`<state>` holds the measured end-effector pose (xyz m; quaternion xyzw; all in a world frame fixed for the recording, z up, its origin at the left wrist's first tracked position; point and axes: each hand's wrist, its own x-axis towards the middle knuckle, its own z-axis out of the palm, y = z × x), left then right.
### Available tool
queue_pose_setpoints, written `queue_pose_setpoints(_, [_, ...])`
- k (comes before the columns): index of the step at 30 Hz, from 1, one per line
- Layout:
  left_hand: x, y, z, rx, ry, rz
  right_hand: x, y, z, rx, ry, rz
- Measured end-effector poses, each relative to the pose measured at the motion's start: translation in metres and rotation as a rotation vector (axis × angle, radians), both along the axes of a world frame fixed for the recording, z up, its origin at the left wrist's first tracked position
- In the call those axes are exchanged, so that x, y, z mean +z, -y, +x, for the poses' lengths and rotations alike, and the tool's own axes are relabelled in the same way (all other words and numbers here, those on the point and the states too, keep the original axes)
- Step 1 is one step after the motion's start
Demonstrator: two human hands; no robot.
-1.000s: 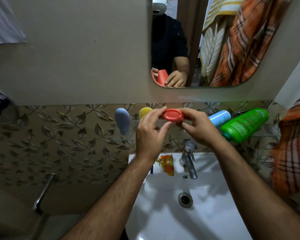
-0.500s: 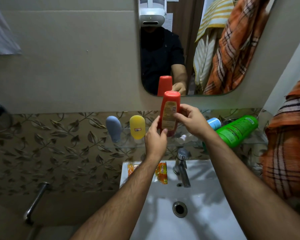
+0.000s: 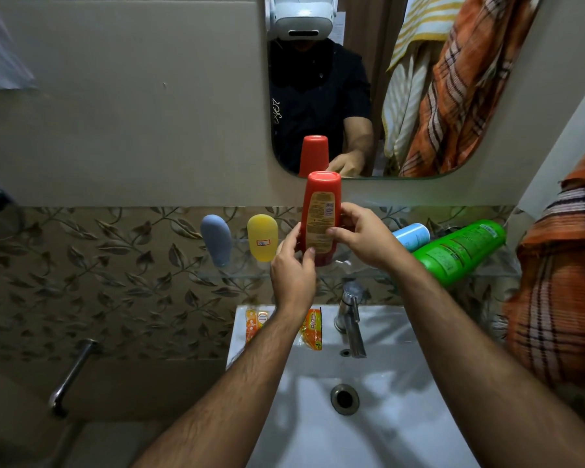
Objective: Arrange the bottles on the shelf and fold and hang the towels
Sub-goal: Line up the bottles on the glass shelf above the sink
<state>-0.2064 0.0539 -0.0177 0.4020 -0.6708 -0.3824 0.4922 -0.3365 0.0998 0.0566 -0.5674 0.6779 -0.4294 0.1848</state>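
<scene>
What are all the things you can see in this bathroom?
Red plastic bottle: 1, red, upright, held above the glass shelf.
Yellow bottle: 1, yellow, on shelf.
Blue-grey bottle: 1, on shelf, leftmost.
Light blue bottle: 1, lying on shelf.
Green bottle: 1, lying on shelf, right.
Orange sachets: a few, on the white sink rim.
Chrome tap: 1, silver.
Orange checked towel: 1, right.
Mirror: 1, wall.
Hands: left hand and right hand, both holding the red bottle.
</scene>
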Motion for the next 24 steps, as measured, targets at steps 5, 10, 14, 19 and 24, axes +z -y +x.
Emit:
queue_pose_setpoints(5, [-0.001, -0.006, 0.002, 0.034, -0.011, 0.001, 0.0, -0.002, 0.003, 0.013, 0.005, 0.018])
queue_pose_setpoints(10, [-0.001, -0.008, 0.002, 0.058, 0.005, 0.004, 0.0, -0.005, 0.003, 0.026, -0.005, 0.014])
queue_pose_setpoints(14, [-0.001, -0.008, 0.001, 0.059, 0.014, 0.001, -0.001, -0.005, 0.003, 0.023, 0.0, 0.002])
queue_pose_setpoints(19, [-0.001, -0.006, 0.002, 0.055, 0.007, -0.005, -0.002, -0.004, 0.003, 0.018, 0.006, 0.006])
queue_pose_setpoints(24, [-0.006, -0.017, 0.004, 0.118, -0.056, -0.064, -0.003, -0.006, -0.001, 0.028, -0.02, 0.016])
